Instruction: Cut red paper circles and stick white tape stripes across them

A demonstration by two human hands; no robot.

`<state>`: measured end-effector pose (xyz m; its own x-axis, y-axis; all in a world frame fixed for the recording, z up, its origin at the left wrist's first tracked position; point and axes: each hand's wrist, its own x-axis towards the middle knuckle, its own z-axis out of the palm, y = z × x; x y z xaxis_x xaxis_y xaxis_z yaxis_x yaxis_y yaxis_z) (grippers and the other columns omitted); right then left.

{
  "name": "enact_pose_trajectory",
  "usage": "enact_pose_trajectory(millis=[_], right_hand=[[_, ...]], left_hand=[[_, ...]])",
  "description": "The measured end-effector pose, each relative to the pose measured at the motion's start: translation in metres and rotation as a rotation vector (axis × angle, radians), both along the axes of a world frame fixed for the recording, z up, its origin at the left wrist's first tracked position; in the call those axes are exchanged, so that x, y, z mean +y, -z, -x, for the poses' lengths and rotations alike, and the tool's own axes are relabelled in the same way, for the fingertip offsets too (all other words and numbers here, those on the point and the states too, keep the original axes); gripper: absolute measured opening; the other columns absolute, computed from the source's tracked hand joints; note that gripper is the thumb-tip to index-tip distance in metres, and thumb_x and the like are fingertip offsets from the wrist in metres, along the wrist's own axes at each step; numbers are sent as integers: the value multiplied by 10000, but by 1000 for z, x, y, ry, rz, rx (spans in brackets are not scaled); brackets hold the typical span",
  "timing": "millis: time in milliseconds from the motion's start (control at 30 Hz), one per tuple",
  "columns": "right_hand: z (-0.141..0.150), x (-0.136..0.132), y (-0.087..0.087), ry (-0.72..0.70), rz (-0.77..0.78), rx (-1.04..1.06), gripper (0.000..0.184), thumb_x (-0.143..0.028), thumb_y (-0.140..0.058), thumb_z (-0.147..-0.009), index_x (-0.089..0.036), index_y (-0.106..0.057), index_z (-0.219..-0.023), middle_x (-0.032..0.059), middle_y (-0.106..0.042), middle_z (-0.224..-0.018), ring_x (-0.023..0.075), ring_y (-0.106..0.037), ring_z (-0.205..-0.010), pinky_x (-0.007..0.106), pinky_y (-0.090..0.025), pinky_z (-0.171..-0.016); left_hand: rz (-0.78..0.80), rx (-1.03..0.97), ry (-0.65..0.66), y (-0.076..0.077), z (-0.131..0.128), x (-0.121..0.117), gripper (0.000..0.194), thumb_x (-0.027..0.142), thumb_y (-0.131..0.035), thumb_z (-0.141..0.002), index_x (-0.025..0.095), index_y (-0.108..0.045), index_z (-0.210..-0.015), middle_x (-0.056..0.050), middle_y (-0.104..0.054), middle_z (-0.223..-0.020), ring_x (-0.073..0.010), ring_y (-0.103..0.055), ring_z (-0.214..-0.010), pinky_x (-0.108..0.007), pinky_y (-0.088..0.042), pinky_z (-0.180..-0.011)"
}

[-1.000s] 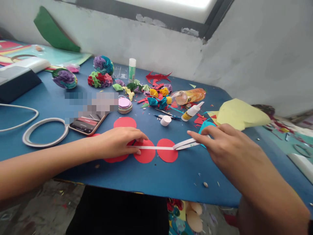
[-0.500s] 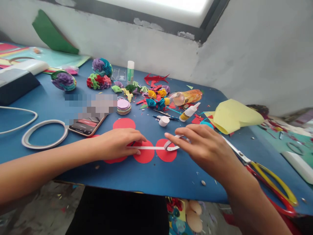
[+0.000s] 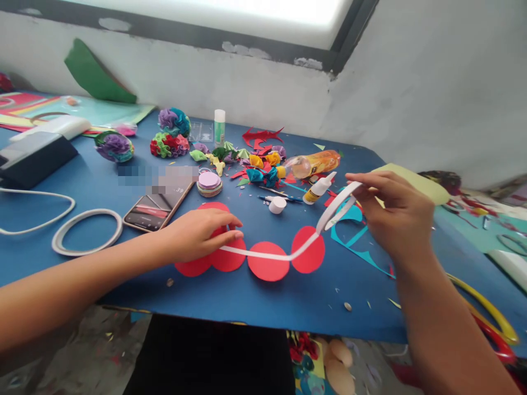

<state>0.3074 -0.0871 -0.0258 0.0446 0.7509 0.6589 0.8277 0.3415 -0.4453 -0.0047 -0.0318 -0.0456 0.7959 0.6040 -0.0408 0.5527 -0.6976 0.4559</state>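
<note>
Several red paper circles (image 3: 268,270) lie in a row on the blue table, joined by a narrow white strip of double-sided tape (image 3: 267,255). My left hand (image 3: 206,235) rests over the circles at the row's left end, thumb and fingers stretched out a little apart, hiding part of them. Raised to the right, my right hand (image 3: 395,211) pinches a roll of white double-sided tape (image 3: 338,204). The tape slants from the roll down to the rightmost circle (image 3: 308,262), which is tilted up.
A phone (image 3: 158,203), a second tape roll (image 3: 57,244) and stacked paper discs (image 3: 209,184) lie left of centre. Beyond them are a glue stick (image 3: 219,129), paper flowers (image 3: 171,144), a glue bottle (image 3: 319,189) and a bottle of orange liquid (image 3: 317,163). Scissors (image 3: 481,307) lie at right.
My right hand has moved right and up with the tape roll, lengthening the strip and lifting the rightmost circle. The circles have spread to the right; my left hand stays at the row.
</note>
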Motion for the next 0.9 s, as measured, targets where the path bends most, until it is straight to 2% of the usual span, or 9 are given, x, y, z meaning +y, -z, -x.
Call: enact_pose_trajectory(millis=[100, 233, 300, 400, 600, 767, 900], right_hand=[[2, 0, 2, -11, 53, 90, 183, -249, -577, -896, -260, -704, -1028, 68, -671, -1006, 183, -623, -850, 308, -513, -722], [1, 3, 4, 39, 125, 360, 173, -306, -666, -831, -233, -721, -978, 44, -687, -862, 141, -597, -674, 268, -499, -606], [-1, 6, 7, 16, 159, 516, 177, -322, -704, -795, -229, -723, -944, 16, -668, -760, 121, -578, -608, 253, -494, -576], [-1, 11, 12, -54, 165, 653, 192, -374, -741, -744, -244, -713, -881, -17, -654, -727, 112, -592, -622, 239, -519, -595], [1, 16, 18, -154, 274, 752, 224, -408, -767, -706, -244, -715, -850, -24, -674, -736, 106, -617, -639, 224, -541, -577], [1, 19, 20, -171, 301, 763, 194, -397, -774, -699, -270, -723, -836, -33, -688, -738, 101, -615, -626, 219, -549, -571], [1, 20, 21, -166, 300, 751, 179, -396, -779, -693, -277, -725, -815, -35, -682, -719, 104, -610, -624, 218, -548, -571]], left_hand=[[-6, 11, 8, -1, 0, -1, 386, 430, -383, -950, 164, -598, -1129, -91, -689, -1097, -223, -632, -1006, -333, -479, -832], [-15, 26, 12, -1, -1, -1, 368, 410, -387, -950, 171, -597, -1135, -92, -688, -1104, -221, -637, -1000, -326, -483, -817], [-19, 30, 12, 0, 0, -1, 366, 413, -390, -946, 175, -600, -1128, -89, -689, -1099, -222, -639, -995, -323, -485, -809], [-44, 19, 1, 2, 0, -1, 361, 409, -393, -939, 181, -605, -1120, -84, -687, -1094, -229, -636, -993, -339, -485, -818], [-147, -3, -51, 4, 1, 2, 367, 406, -396, -928, 168, -628, -1084, -88, -679, -1075, -247, -626, -986, -383, -488, -847], [-275, 53, -128, 2, 5, 11, 411, 416, -394, -920, 127, -634, -1088, -125, -644, -1146, -290, -577, -1095, -434, -451, -935], [-253, 219, -290, -1, 8, 15, 626, 572, -494, -821, 95, -566, -1220, -182, -590, -1236, -353, -555, -1130, -468, -446, -932]])
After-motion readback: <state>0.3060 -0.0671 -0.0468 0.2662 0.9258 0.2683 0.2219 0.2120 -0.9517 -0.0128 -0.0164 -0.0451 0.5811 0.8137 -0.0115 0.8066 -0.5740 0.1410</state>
